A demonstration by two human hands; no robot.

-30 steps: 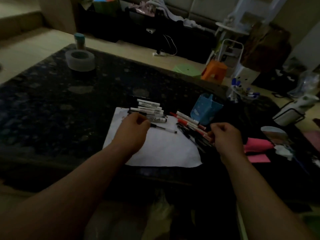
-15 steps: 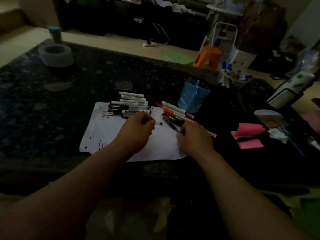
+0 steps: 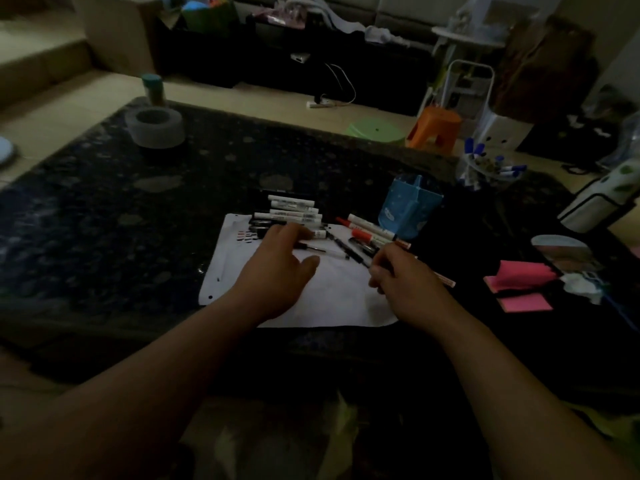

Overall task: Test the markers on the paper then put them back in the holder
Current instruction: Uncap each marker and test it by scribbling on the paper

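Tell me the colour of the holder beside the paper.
The holder is light blue with pale specks; head view.

A white paper sheet [image 3: 332, 299] lies on the dark speckled table [image 3: 104, 220]. Just beyond the fingers [image 3: 294, 234] of the left hand [image 3: 277, 271] lies a row of white-barrelled markers [image 3: 294, 210]. Beyond the fingers [image 3: 380, 271] of the right hand [image 3: 410, 284] lie red-capped markers [image 3: 370, 231], with the blue plastic holder [image 3: 408, 211] behind them.

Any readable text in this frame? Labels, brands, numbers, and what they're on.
Nothing can be read.
White markers: dark print on the barrels, too blurred to read.
Red-capped markers: barrel print, also blurred.
Blue holder: pale marks, too small to read.
Paper: only test strokes, no words.
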